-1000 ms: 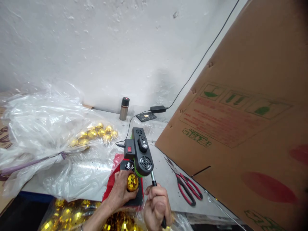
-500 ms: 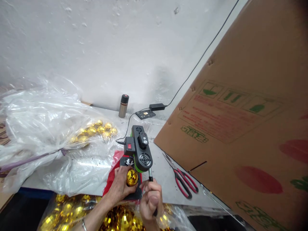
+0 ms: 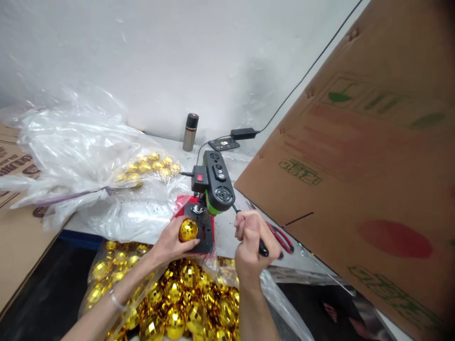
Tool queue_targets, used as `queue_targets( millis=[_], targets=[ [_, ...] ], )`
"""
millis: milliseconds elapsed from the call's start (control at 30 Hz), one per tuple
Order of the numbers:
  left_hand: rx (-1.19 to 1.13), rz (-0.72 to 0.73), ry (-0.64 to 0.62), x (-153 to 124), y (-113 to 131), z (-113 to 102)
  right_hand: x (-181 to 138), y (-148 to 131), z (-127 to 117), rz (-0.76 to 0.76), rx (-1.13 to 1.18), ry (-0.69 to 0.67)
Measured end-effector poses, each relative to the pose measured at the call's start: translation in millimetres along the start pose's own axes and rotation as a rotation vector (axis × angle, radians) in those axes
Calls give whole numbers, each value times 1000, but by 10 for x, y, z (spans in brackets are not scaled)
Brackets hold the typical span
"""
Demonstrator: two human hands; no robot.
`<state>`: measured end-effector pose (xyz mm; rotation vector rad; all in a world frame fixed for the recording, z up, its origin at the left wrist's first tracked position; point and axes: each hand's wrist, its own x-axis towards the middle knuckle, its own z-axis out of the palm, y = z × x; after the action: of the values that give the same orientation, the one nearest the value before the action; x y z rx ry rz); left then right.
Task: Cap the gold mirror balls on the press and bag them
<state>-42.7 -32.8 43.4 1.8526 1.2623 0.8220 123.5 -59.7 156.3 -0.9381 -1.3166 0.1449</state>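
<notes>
My left hand (image 3: 175, 237) grips a small gold mirror ball (image 3: 188, 230) between thumb and fingers, over the left front of the dark base plate (image 3: 203, 246) of a small bench drill press (image 3: 218, 182). The press has a black top with a red switch and green sides. My right hand (image 3: 253, 239) is wrapped round the press's lever handle (image 3: 263, 248), whose black end sticks out beneath the fist. A red sheet (image 3: 183, 203) lies under the base. Below my wrists, an open clear bag holds many gold mirror balls (image 3: 192, 289).
Red-handled scissors (image 3: 282, 238) lie right of my right hand, partly covered by it. A large cardboard box (image 3: 341, 156) leans in on the right. A tied plastic bag (image 3: 81, 156) with gold balls fills the left. A flask (image 3: 190, 132) and a power adapter (image 3: 243, 133) stand behind.
My left hand has drawn the gold ball away from under the press head, toward the left front. My right hand has swung the lever out to the right and up. The view has shifted.
</notes>
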Motion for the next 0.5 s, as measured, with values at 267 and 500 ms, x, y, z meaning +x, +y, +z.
queue_targets(
  millis=[267,500],
  targets=[
    [288,-10,-251,-1034,-326,-71,-231,113,2,-29,-12,19],
    [569,-87,-203,-991,-887,292,-299,172,5,-23,14,58]
  ],
)
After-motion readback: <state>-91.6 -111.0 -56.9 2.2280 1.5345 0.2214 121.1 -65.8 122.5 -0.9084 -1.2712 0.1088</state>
